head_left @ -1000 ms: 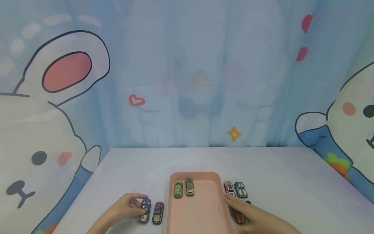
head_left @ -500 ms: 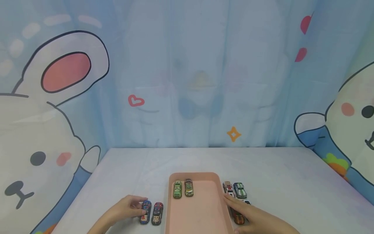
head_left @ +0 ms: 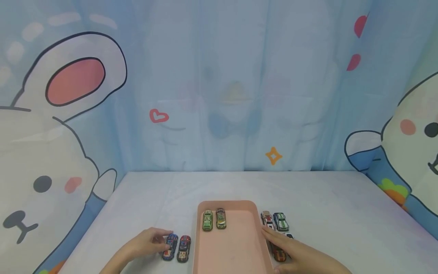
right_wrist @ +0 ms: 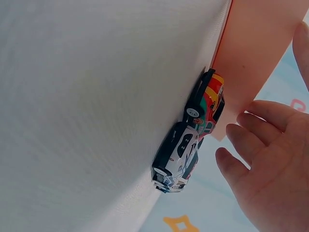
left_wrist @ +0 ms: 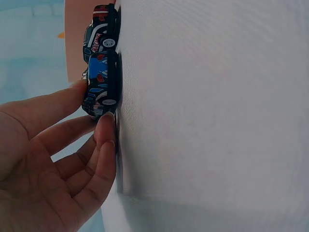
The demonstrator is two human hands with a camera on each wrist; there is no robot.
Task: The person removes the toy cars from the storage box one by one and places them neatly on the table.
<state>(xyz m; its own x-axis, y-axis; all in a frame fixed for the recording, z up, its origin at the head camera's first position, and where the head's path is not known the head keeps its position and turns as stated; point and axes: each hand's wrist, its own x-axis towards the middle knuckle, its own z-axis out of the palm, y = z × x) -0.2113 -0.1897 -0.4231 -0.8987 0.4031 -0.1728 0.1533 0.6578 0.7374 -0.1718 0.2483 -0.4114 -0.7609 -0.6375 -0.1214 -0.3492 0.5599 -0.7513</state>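
- Blue toy car is sitting upright on the white table, left of the pink tray.
- Left hand is pinching this car narrowly; the index finger is reaching its far end and the thumb is touching its left side.
- Right hand is lying along the tray's right side, fingers loosely extended.
- Risk, slip: the grip is favouring the left side, so the smooth body could be twisting free or rolling on its wheels.
- Risk, collision: a dark toy car is standing just beside it on the right; any low sideways motion could be knocking it.
- Risk, tray shift: uneven right-hand pressure could be sliding the tray.
- Appearance: the car is showing blue panels over a dark lower body, red markings and pale wheel hubs.
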